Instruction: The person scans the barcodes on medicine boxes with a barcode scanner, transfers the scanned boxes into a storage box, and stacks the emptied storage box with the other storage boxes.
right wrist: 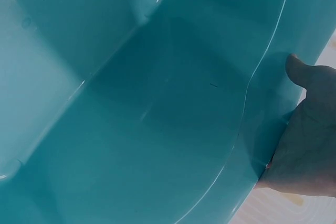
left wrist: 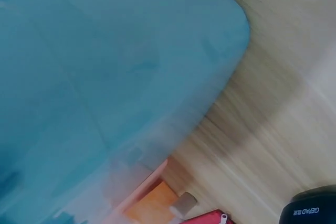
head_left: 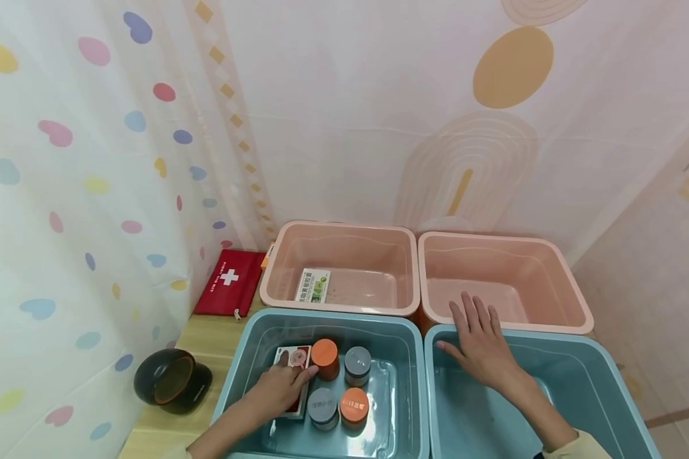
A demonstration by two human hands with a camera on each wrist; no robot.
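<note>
Inside the left blue bin [head_left: 333,315], the box [head_left: 300,358] is being touched by the left hand [head_left: 275,390]; whether it is being pinched cannot be told. Right of that bin, the right hand [head_left: 480,349] is being held spread. Box apparently being taken up; a secure pinch seemingly being called for.

From the left hand [head_left: 277,392], four jars [head_left: 325,354], narrowly spaced, block two to four o'clock; past them, the left blue bin's bare floor [head_left: 385,382] gives room. From the right hand [head_left: 482,352], paired rims [head_left: 422,382] bar eight o'clock; the right blue bin [head_left: 471,411] opens at six.
</note>
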